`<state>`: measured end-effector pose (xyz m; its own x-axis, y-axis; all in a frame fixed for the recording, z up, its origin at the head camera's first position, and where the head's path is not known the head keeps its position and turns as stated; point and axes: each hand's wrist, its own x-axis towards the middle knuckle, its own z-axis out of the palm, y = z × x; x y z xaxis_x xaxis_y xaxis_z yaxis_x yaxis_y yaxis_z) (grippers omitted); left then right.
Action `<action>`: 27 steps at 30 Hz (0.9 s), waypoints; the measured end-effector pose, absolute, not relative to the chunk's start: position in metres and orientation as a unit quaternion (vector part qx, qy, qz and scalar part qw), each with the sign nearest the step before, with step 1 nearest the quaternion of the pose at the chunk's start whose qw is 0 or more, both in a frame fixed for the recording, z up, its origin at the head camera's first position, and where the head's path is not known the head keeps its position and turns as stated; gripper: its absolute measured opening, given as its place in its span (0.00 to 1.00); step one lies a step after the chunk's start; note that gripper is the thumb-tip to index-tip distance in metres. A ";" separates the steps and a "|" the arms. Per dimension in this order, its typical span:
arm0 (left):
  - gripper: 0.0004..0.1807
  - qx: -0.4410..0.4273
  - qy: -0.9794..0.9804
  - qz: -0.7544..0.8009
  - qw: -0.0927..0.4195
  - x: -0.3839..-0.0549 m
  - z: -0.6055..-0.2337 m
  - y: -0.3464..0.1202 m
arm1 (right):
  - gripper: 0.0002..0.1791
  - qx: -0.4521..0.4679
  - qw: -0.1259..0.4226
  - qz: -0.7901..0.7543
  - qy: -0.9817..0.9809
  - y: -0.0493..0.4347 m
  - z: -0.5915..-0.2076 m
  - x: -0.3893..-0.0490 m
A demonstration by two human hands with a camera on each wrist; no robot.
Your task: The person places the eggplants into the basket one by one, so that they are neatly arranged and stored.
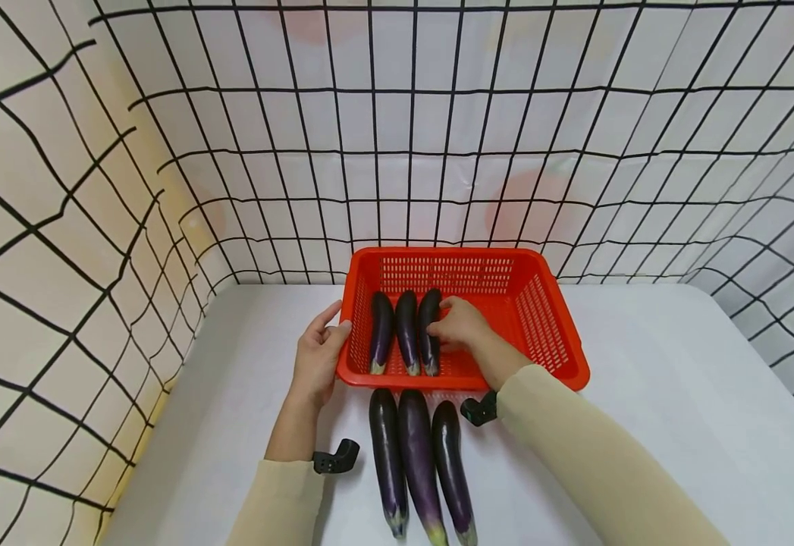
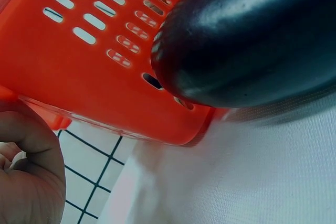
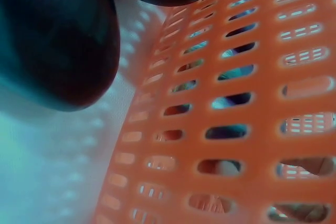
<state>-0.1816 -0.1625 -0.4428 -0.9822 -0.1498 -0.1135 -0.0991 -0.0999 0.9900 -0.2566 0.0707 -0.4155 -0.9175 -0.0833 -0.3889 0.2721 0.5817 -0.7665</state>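
Observation:
A red plastic basket (image 1: 465, 383) holds three dark purple eggplants side by side at its left: a left one (image 1: 382, 326), a middle one (image 1: 406, 326) and a right one (image 1: 429, 311). My left hand (image 1: 316, 356) grips the basket's left rim, thumb at the edge; in the left wrist view that hand (image 2: 29, 166) is curled beside the red wall (image 2: 79, 77). Reaching over the front rim, my right hand (image 1: 463, 326) pinches the right eggplant, its far fingers partly hidden. The basket's slotted wall (image 3: 226, 150) hides most of that hand in the right wrist view.
Three more eggplants lie on the white table (image 1: 642, 394) in front of the basket: a left one (image 1: 388, 462), a middle one (image 1: 418, 455) and a right one (image 1: 451, 462). A black wire grid (image 1: 410, 91) rises behind the basket and along both sides.

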 end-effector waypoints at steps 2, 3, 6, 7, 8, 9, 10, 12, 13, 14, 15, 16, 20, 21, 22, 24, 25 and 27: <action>0.26 0.093 -0.674 -0.733 0.016 -0.181 -0.444 -0.162 | 0.37 0.047 0.199 -0.449 0.870 0.071 -0.416 -0.256; 0.26 0.092 -0.676 -0.731 0.017 -0.181 -0.444 -0.162 | 0.37 0.045 0.201 -0.450 0.869 0.071 -0.416 -0.256; 0.26 0.087 -0.677 -0.731 0.020 -0.181 -0.445 -0.162 | 0.37 0.041 0.201 -0.452 0.868 0.071 -0.415 -0.256; 0.26 0.087 -0.676 -0.731 0.021 -0.181 -0.445 -0.162 | 0.37 0.040 0.200 -0.452 0.868 0.071 -0.415 -0.256; 0.26 0.087 -0.676 -0.731 0.021 -0.181 -0.445 -0.162 | 0.37 0.040 0.201 -0.451 0.868 0.071 -0.415 -0.256; 0.26 0.087 -0.676 -0.731 0.022 -0.181 -0.445 -0.162 | 0.37 0.039 0.202 -0.452 0.868 0.071 -0.415 -0.256; 0.26 0.087 -0.675 -0.732 0.022 -0.181 -0.445 -0.162 | 0.37 0.039 0.203 -0.451 0.868 0.071 -0.415 -0.255; 0.26 0.089 -0.676 -0.731 0.021 -0.181 -0.445 -0.162 | 0.37 0.041 0.206 -0.452 0.867 0.072 -0.416 -0.256; 0.26 0.090 -0.675 -0.732 0.021 -0.181 -0.445 -0.162 | 0.38 0.043 0.207 -0.452 0.866 0.071 -0.416 -0.256; 0.26 0.090 -0.675 -0.732 0.020 -0.180 -0.445 -0.162 | 0.38 0.044 0.207 -0.451 0.867 0.071 -0.416 -0.256; 0.26 0.090 -0.675 -0.732 0.020 -0.180 -0.445 -0.163 | 0.38 0.044 0.206 -0.450 0.868 0.071 -0.416 -0.256; 0.26 0.090 -0.675 -0.732 0.021 -0.180 -0.445 -0.163 | 0.38 0.045 0.204 -0.448 0.869 0.071 -0.416 -0.256; 0.26 0.090 -0.673 -0.734 0.023 -0.181 -0.445 -0.163 | 0.38 0.047 0.193 -0.442 0.875 0.072 -0.417 -0.257; 0.26 0.090 -0.673 -0.733 0.023 -0.181 -0.445 -0.163 | 0.38 0.048 0.191 -0.441 0.876 0.072 -0.417 -0.257; 0.26 0.090 -0.674 -0.733 0.023 -0.181 -0.445 -0.163 | 0.38 0.051 0.189 -0.438 0.877 0.072 -0.416 -0.257; 0.26 0.091 -0.676 -0.731 0.022 -0.181 -0.446 -0.162 | 0.38 0.056 0.184 -0.435 0.880 0.072 -0.416 -0.257; 0.26 0.091 -0.676 -0.731 0.022 -0.181 -0.446 -0.162 | 0.38 0.059 0.182 -0.433 0.881 0.073 -0.415 -0.257; 0.26 0.091 -0.676 -0.731 0.022 -0.181 -0.445 -0.162 | 0.37 0.061 0.172 -0.421 0.889 0.073 -0.414 -0.256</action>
<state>-0.1811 -0.1622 -0.4454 -0.9826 -0.1550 -0.1024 -0.0900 -0.0848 0.9923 -0.2563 0.0733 -0.4139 -0.9335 -0.0360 -0.3567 0.2534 0.6379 -0.7272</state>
